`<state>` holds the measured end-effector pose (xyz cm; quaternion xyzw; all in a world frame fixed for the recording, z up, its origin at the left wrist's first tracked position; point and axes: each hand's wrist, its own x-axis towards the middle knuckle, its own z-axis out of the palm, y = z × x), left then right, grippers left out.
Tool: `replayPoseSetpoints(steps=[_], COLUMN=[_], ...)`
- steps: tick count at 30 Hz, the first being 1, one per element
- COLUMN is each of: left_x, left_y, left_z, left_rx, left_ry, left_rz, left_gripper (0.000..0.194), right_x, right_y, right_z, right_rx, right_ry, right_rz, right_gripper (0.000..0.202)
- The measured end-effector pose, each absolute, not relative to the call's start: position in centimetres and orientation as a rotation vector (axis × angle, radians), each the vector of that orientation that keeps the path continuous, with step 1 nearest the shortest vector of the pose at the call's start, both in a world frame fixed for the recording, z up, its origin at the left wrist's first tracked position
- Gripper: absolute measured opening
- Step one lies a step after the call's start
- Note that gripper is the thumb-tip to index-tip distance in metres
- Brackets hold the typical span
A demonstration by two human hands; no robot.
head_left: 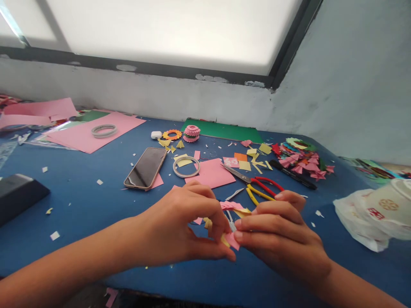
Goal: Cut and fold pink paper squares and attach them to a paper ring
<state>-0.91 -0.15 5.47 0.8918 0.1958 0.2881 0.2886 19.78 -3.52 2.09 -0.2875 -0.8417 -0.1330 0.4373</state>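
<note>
Between my two hands, above the blue table, is a folded-paper ring of pink and yellow pieces. My left hand pinches it at the lower left, thumb and fingertips on a yellow and pink piece. From the other side my right hand grips the ring with its fingers and thumb. Parts of the ring are hidden behind my fingers. Just beyond my right hand lie scissors with red and yellow handles, blades pointing left. A pink paper sheet and a tape roll are behind my left hand.
A phone lies at mid-left, a dark box farther left. Pink sheets carry another tape roll. Finished paper rings stand at the back. Right are folded pieces, a black marker and a bagged cup.
</note>
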Motion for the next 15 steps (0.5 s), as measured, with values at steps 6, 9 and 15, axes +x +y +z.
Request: replayPoseSetpoints(steps=[6,9,15], left_x=[-0.7,-0.4,-0.2], left_y=[0.0,0.0,0.1], left_z=[5.7,5.5,4.5], left_rx=[2.461,2.370,2.084], left_ry=[0.540,0.453,0.638], left_rz=[0.868,0.856,0.835], left_gripper=[0.027,0.012,0.005], right_x=[19.4,19.3,19.1], right_y=[-3.2,-3.0,-3.0], right_z=[2.4,2.0,1.6], right_rx=[-0.724,-0.715,-0.783], right_ry=[-1.977,-1.962,-1.821], right_rz=[-0.034,0.231,0.659], right_gripper=[0.008,0.005,0.003])
